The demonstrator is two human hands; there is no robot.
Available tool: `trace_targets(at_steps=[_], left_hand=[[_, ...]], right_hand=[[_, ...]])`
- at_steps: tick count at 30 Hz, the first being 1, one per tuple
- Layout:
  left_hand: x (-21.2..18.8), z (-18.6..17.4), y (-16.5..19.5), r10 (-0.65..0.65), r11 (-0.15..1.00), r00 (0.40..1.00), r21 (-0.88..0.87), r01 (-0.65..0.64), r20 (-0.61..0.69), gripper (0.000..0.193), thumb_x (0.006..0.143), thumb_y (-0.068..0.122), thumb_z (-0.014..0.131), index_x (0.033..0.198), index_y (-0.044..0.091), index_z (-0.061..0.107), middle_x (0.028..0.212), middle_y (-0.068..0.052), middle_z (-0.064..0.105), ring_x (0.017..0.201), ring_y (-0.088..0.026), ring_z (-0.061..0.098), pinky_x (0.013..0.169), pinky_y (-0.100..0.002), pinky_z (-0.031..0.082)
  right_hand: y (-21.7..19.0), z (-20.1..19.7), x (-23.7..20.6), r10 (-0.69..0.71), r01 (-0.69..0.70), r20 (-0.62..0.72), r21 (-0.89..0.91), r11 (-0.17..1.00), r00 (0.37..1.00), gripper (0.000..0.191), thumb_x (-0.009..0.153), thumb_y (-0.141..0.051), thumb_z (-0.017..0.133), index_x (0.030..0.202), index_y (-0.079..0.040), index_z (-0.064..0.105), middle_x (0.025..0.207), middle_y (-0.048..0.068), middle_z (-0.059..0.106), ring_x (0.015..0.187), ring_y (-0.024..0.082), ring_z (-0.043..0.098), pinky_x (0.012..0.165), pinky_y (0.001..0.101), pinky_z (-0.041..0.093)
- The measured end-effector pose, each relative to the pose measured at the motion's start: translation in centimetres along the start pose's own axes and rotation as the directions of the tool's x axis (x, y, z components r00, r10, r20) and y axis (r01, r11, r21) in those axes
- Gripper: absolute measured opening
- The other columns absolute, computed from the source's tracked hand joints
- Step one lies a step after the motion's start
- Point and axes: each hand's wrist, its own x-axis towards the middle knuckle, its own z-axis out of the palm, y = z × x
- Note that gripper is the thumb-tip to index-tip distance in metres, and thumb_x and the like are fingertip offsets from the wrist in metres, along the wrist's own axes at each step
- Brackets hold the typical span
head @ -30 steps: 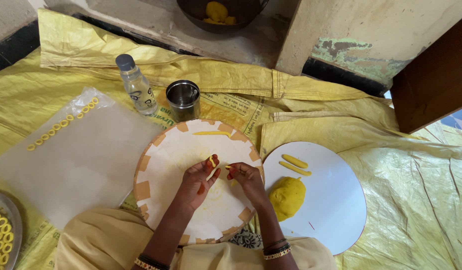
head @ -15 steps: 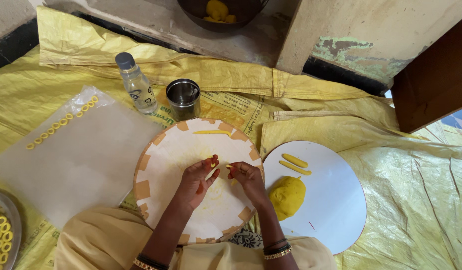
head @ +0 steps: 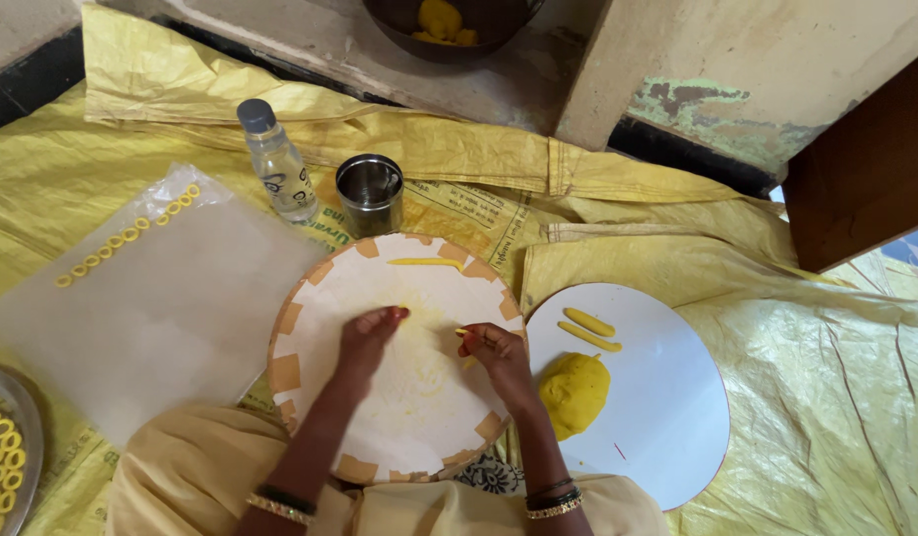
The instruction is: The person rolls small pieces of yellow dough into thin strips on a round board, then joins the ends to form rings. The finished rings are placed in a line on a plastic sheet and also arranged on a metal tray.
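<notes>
A round white board [head: 310, 298] with tan patches on its rim lies in front of me. My left hand [head: 368, 337] rests palm down on the board's middle, fingers together, flat over the spot where the yellow dough lay. My right hand [head: 494, 349] pinches a small piece of yellow dough at its fingertips, just right of the left hand. A thin yellow dough strip [head: 424, 262] lies near the board's far edge. To the right, a white round plate [head: 667, 417] holds a yellow dough lump [head: 573, 392] and two short dough sticks [head: 589, 329].
A clear plastic bottle [head: 276, 164] and a steel cup [head: 370, 194] stand beyond the board. A plastic sheet [head: 151, 298] at left carries a row of small yellow dough rings [head: 127, 236]. A tray of rings [head: 2, 457] sits at the lower left. Yellow sacking covers the floor.
My hands have drawn apart: the left now lies flat on the board, and the right has moved right with a bit of dough in its fingertips.
</notes>
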Motion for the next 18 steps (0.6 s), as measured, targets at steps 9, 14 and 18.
trace_targets(at_steps=[9, 14, 18], left_hand=[[2.5, -6.7, 6.7, 0.581, 0.014, 0.79, 0.968, -0.25, 0.196, 0.016, 0.085, 0.007, 0.072, 0.1, 0.01, 0.078, 0.118, -0.004, 0.069, 0.115, -0.028, 0.059, 0.091, -0.043, 0.05], [2.1, -7.0, 7.6, 0.501, -0.088, 0.825, 0.964, -0.25, 0.26, 0.013, 0.083, 0.009, 0.073, 0.094, 0.008, 0.079, 0.123, -0.002, 0.068, 0.12, -0.024, 0.057, 0.091, -0.042, 0.049], [1.5, -6.6, 7.8, 0.528, -0.022, 0.819, 0.968, -0.25, 0.223, 0.017, 0.081, 0.007, 0.073, 0.097, 0.008, 0.079, 0.122, -0.002, 0.069, 0.119, -0.025, 0.058, 0.092, -0.042, 0.05]], right_hand=[[0.6, 0.1, 0.3, 0.028, -0.027, 0.024, -0.011, 1.0, 0.999, 0.025, 0.1, -0.017, 0.064, 0.112, 0.003, 0.074, 0.085, 0.003, 0.072, 0.081, 0.01, 0.064, 0.078, 0.0259, 0.05], [1.1, -0.2, 0.4, 0.043, -0.043, 0.015, -0.032, 0.999, 0.999, 0.025, 0.1, -0.016, 0.063, 0.112, 0.003, 0.073, 0.086, 0.004, 0.072, 0.082, 0.01, 0.064, 0.078, 0.0255, 0.05], [1.1, 0.0, 0.7, 0.034, -0.034, 0.021, -0.009, 0.999, 0.999, 0.026, 0.101, -0.016, 0.063, 0.115, 0.003, 0.073, 0.087, 0.004, 0.071, 0.083, 0.011, 0.064, 0.079, 0.0265, 0.05]])
